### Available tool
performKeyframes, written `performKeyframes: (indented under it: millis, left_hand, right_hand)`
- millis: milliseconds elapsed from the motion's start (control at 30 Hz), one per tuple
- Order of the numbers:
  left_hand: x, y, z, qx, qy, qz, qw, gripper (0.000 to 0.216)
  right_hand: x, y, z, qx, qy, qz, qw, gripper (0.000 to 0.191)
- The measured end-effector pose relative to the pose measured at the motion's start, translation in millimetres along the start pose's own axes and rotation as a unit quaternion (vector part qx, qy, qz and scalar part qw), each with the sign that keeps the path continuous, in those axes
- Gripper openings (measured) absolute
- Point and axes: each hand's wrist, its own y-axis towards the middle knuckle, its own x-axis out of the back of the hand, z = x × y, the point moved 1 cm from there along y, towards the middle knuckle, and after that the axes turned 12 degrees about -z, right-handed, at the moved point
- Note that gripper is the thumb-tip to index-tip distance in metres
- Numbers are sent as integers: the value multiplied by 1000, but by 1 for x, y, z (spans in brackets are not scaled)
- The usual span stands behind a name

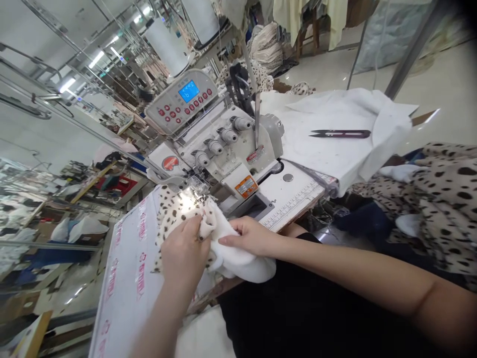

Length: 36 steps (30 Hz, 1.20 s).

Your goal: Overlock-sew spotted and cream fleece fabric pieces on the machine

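A white fleecy fabric piece with dark spots (173, 209) lies under the lit needle area of an overlock sewing machine (231, 144). My left hand (186, 248) is closed on the spotted fabric just in front of the presser foot. To its right, my right hand (251, 236) pinches a plain white fleece part (242, 266), thumb on top, fingers partly hidden in the folds. That white part hangs over the table's front edge toward my lap. The fabric edge under the foot is hard to make out in the glare.
Thread snips (341, 134) lie on white cloth (316, 112) right of the machine. A control panel (182, 102) with a blue display tops the machine, and thread cones (167, 47) stand behind. Spotted fabric (443, 199) is heaped at the right. A printed table cover (126, 278) extends left.
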Motion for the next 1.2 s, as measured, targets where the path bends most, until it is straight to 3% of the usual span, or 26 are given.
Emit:
performKeyframes:
  millis: [133, 233, 300, 467, 533, 767, 1067, 1200]
  left_hand:
    - [-2, 6, 10, -173, 42, -79, 981, 24]
    - [2, 10, 11, -255, 41, -94, 962, 26]
    - [4, 8, 6, -245, 34, -92, 964, 28]
    - [3, -8, -16, -90, -30, -85, 992, 26]
    - [1, -13, -22, -63, -54, -91, 992, 23]
    - [-2, -14, -20, -67, -100, -65, 991, 26]
    - [-6, 25, 4, -90, -132, 40, 986, 18]
    - [0, 16, 6, -78, -126, 19, 989, 18]
  right_hand:
    - [-11, 1, -7, 16, -40, -23, 999, 22]
    - [-17, 0, -10, 26, -60, -35, 997, 22]
    - [-17, -2, -9, 36, -64, -39, 997, 21]
    - [-5, -14, 3, 73, -149, -34, 986, 17]
    - [-1, -20, 6, 91, -194, -34, 976, 20]
    - [5, -26, 3, 100, -219, -24, 970, 31]
    - [7, 2, 12, 126, -219, -43, 966, 35]
    - [7, 3, 15, 113, -211, -47, 970, 36]
